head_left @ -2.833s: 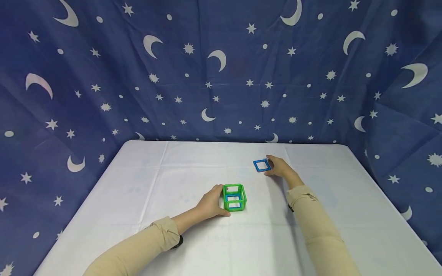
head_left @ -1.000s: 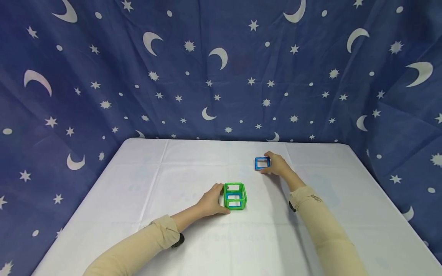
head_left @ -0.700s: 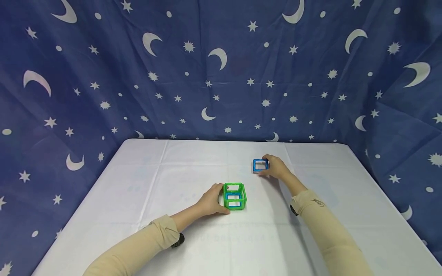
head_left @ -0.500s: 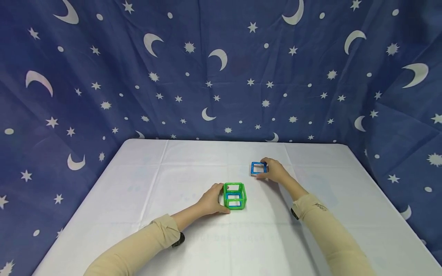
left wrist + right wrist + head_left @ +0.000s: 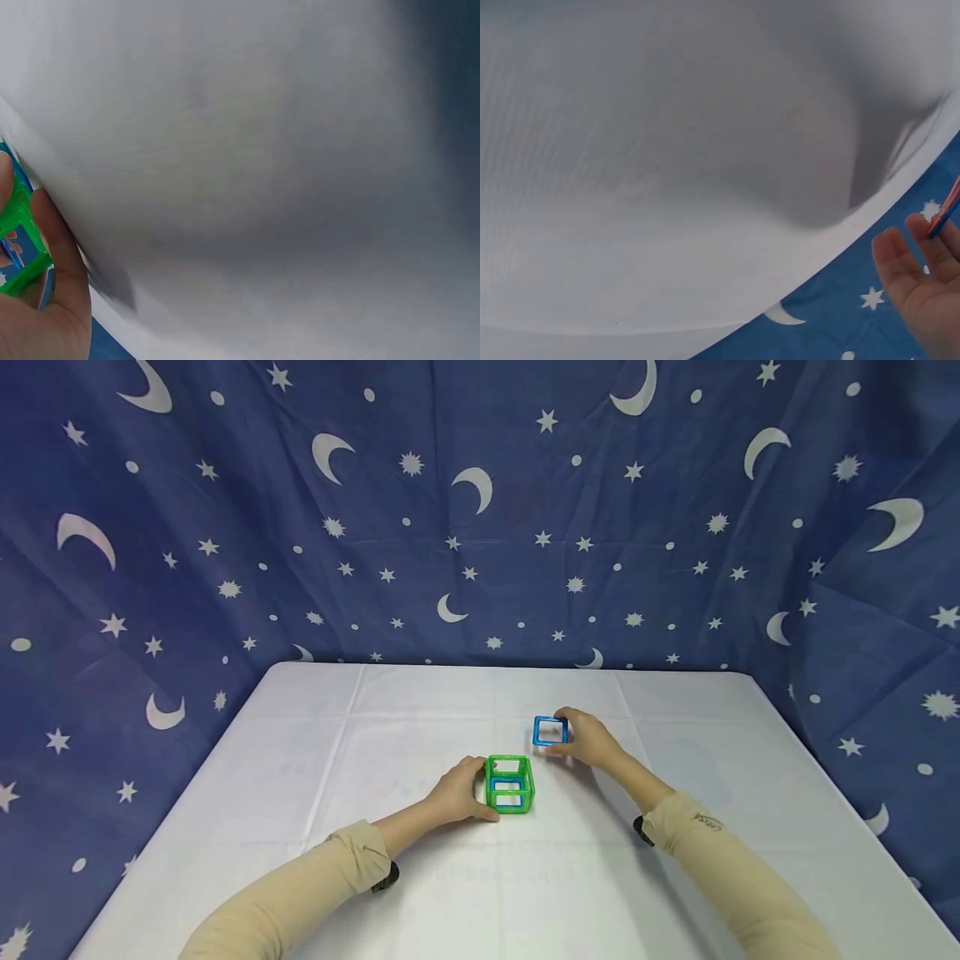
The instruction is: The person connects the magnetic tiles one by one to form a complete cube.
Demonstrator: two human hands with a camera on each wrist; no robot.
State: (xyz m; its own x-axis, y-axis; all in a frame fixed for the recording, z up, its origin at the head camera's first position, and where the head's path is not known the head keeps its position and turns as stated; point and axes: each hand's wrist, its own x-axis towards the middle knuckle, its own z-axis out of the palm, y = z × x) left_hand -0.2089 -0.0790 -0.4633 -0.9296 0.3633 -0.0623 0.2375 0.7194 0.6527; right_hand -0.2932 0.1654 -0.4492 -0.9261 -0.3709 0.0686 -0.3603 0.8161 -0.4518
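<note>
In the head view, my left hand (image 5: 456, 793) grips the left side of a cube of green magnetic tiles (image 5: 510, 792), which stands on the table. A blue square shows at the cube's base. Beyond it to the right, my right hand (image 5: 591, 739) pinches a blue square magnetic tile (image 5: 550, 744) by its right edge, apart from the cube. The left wrist view catches fingers about the green frame (image 5: 30, 232) at its left edge. At the right wrist view's edge, the tile (image 5: 946, 214) appears edge-on between the fingers, above the table, partly cut off.
A white cloth covers the table (image 5: 420, 702), with faint creases running across it. Behind and at both sides hangs a dark blue curtain (image 5: 405, 510) with moons and stars.
My right hand has brought the blue tile left and nearer, toward the cube. Earlier the tile looked tilted; now it looks squarer to the view. The left hand and cube have stayed put.
</note>
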